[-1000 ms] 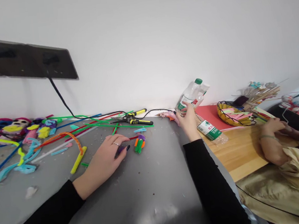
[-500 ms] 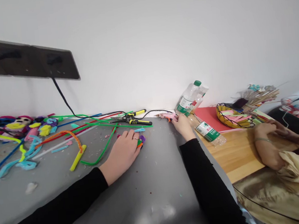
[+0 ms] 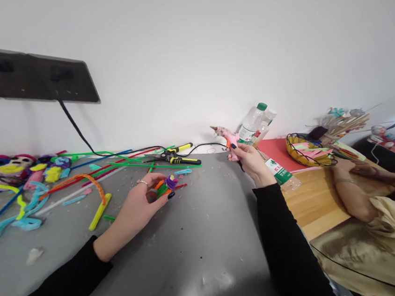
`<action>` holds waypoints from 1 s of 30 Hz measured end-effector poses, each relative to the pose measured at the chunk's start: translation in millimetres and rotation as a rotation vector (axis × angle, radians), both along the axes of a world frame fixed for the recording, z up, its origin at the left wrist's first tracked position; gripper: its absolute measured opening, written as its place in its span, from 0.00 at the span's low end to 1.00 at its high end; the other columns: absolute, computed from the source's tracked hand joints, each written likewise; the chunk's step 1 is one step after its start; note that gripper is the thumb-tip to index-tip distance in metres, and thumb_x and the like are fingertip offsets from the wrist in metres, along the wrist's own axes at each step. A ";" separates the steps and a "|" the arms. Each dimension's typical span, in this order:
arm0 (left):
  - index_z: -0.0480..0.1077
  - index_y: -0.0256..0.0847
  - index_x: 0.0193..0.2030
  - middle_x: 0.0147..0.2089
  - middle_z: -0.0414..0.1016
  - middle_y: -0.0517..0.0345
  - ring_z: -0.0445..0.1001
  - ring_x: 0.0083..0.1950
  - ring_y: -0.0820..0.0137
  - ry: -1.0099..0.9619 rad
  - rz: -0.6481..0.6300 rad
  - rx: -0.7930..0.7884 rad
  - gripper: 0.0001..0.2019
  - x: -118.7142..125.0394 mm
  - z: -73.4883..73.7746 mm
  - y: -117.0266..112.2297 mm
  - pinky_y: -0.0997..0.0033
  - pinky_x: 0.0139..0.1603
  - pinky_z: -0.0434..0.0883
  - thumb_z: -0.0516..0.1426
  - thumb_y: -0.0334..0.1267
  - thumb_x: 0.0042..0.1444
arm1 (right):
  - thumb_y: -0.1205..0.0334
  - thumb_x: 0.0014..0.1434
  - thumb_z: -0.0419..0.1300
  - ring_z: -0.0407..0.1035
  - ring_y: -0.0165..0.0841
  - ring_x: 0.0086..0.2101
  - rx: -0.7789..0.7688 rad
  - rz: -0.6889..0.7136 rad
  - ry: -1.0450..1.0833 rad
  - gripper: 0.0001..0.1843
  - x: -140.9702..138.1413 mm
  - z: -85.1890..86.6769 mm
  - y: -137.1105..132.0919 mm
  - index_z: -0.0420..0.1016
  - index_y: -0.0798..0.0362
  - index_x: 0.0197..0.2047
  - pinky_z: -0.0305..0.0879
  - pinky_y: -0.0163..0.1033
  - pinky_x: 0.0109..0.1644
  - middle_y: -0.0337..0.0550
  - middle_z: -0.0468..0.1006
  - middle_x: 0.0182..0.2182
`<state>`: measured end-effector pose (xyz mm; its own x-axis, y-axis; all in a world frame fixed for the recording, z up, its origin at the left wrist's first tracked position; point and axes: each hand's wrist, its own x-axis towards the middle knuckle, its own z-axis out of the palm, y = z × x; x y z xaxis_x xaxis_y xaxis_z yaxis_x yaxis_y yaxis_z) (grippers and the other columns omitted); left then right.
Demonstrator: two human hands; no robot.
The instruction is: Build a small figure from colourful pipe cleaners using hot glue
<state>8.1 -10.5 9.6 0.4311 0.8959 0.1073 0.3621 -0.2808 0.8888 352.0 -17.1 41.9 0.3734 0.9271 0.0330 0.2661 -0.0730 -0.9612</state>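
My left hand (image 3: pixel 138 206) curls round a small pipe-cleaner piece (image 3: pixel 170 182) just over the grey table; purple, orange and green fuzzy parts show between thumb and fingers. The rest of that piece is hidden by the fingers. In my right hand (image 3: pixel 255 165) is a pink hot glue gun (image 3: pixel 231 139), raised off the table with its nozzle toward the left. Behind my left hand lie pliers (image 3: pixel 180 157) with yellow and black handles. A short light-blue pipe-cleaner bit (image 3: pixel 183 171) rests in front of them.
Coloured pipe cleaners (image 3: pixel 94 177) and fuzzy figures (image 3: pixel 19 166) cover the left side. A plastic bottle (image 3: pixel 251 123) leans by the wall, and another bottle (image 3: pixel 281 174) lies near my right wrist. A yellow basket (image 3: pixel 296 151) holds paper strips. Another person's arm (image 3: pixel 353 192) rests at right.
My right hand has lifted the glue gun from the table beside the wall. My left hand has turned and moved left, and the pipe-cleaner piece now shows between its fingers.
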 end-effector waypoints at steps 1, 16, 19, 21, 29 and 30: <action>0.71 0.42 0.53 0.54 0.80 0.47 0.81 0.46 0.57 -0.003 0.014 0.003 0.23 -0.6 -0.2 -1.1 0.57 0.46 0.78 0.58 0.51 0.55 | 0.41 0.45 0.68 0.68 0.29 0.26 0.095 0.009 0.081 0.26 -6.6 2.0 1.3 0.68 0.50 0.37 0.73 0.39 0.37 0.36 0.72 0.27; 0.78 0.44 0.50 0.51 0.85 0.51 0.82 0.52 0.52 0.126 0.112 0.155 0.19 -12.5 -5.1 -7.8 0.56 0.53 0.77 0.58 0.52 0.57 | 0.55 0.48 0.59 0.50 0.25 0.21 0.255 -0.068 -0.598 0.15 -89.8 -10.9 -6.5 0.52 0.46 0.26 0.50 0.35 0.26 0.28 0.57 0.18; 0.78 0.45 0.49 0.50 0.85 0.52 0.82 0.50 0.52 0.118 0.093 0.149 0.19 -11.4 -5.2 -8.7 0.58 0.50 0.77 0.57 0.53 0.58 | 0.56 0.47 0.57 0.50 0.26 0.21 0.327 -0.079 -0.686 0.15 -88.8 -11.7 -7.3 0.50 0.45 0.25 0.51 0.36 0.26 0.29 0.58 0.17; 0.78 0.46 0.49 0.49 0.85 0.52 0.81 0.50 0.52 0.120 0.083 0.135 0.19 -10.9 -4.7 -9.2 0.59 0.49 0.77 0.57 0.53 0.58 | 0.55 0.47 0.57 0.51 0.27 0.20 0.365 -0.077 -0.725 0.16 -88.3 -12.0 -7.6 0.49 0.45 0.24 0.53 0.36 0.27 0.30 0.58 0.17; 0.79 0.47 0.48 0.48 0.86 0.54 0.82 0.45 0.53 0.111 0.050 0.106 0.21 -9.1 -2.0 -9.3 0.59 0.47 0.76 0.56 0.56 0.57 | 0.53 0.51 0.58 0.56 0.29 0.20 0.434 -0.015 -0.831 0.17 -83.2 -16.2 -6.7 0.51 0.46 0.24 0.56 0.37 0.27 0.33 0.61 0.17; 0.80 0.48 0.48 0.47 0.86 0.54 0.82 0.44 0.53 0.114 0.044 0.109 0.21 -8.7 -1.6 -9.4 0.59 0.47 0.76 0.56 0.56 0.57 | 0.53 0.52 0.58 0.57 0.29 0.20 0.427 0.000 -0.841 0.16 -82.3 -16.2 -6.9 0.52 0.46 0.24 0.57 0.37 0.28 0.33 0.61 0.17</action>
<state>-0.7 -20.0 8.1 0.4070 0.8998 0.1575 0.4725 -0.3550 0.8067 269.7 -23.9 25.7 0.0725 0.7745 0.6283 0.8844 0.2413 -0.3994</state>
